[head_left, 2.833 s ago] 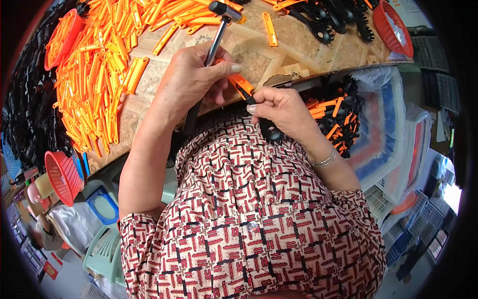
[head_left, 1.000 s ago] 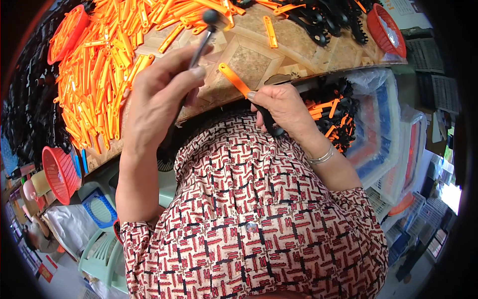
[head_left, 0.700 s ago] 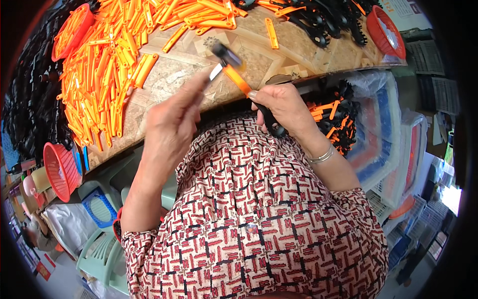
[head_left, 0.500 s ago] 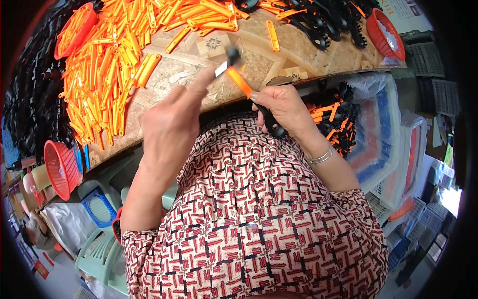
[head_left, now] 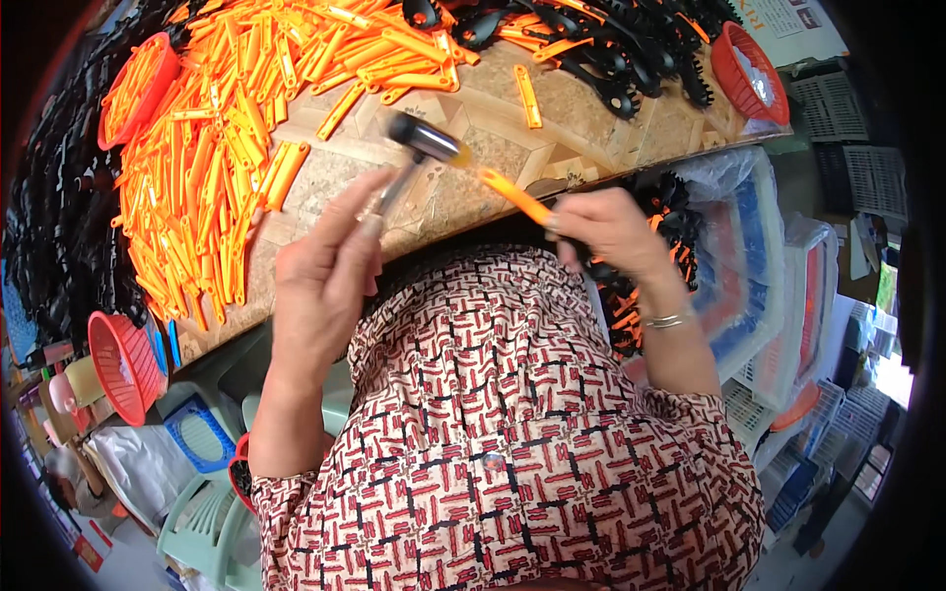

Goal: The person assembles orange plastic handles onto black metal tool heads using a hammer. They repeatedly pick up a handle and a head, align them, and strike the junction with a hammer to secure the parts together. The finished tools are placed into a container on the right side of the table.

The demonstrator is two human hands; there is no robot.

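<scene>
My left hand [head_left: 330,261] is closed around the grey handle of a small mallet [head_left: 431,139], whose head is black at one end and yellow at the other. The yellow end is just above and left of the tip of an orange handle [head_left: 516,195], with a small gap between. My right hand [head_left: 609,231] pinches that handle near its lower end, at the table's front edge. The utensil's black part is mostly hidden by the right hand and hard to separate from dark pieces behind. Loose orange handles [head_left: 212,172] are heaped on the table left of the mallet.
Black utensils [head_left: 631,59] lie at the table's far right beside a red basket [head_left: 746,74]. Another red basket [head_left: 126,364] is at the left edge. Below the table's right side, finished-looking black-and-orange pieces [head_left: 675,222] lie near plastic-wrapped crates [head_left: 759,256]. A green chair [head_left: 202,522] stands lower left.
The mallet's head has moved up and left and turned lengthwise into view. My right hand has shifted right and slightly down with the utensil, whose black part no longer shows clearly.
</scene>
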